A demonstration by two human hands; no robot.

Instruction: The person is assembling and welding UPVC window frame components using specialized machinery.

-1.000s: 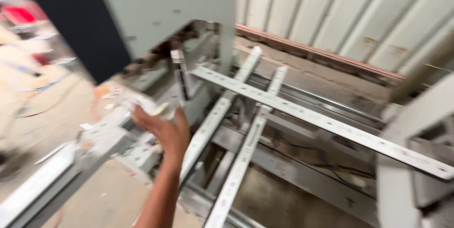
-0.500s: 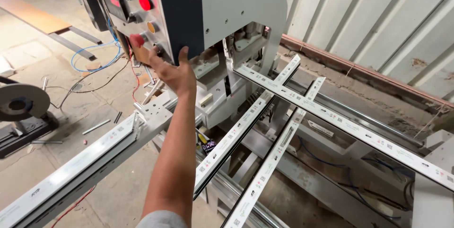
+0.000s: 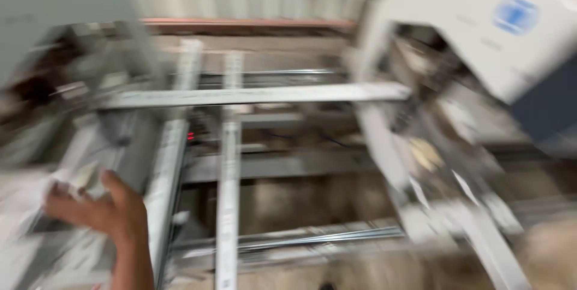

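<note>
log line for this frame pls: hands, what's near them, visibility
left hand: open, over machine frame's left side | right hand: not in view | nearby: two parallel metal rails, crossbar | image: motion-blurred, contact unclear

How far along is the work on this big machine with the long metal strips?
Already done, it seems: a long pale metal strip lies across two parallel perforated metal rails, reaching the white machine housing. In hand: the left hand is open by the blurred grey machine part, gripping nothing that shows. The right hand is out of view. What is left cannot be told through the blur.
</note>
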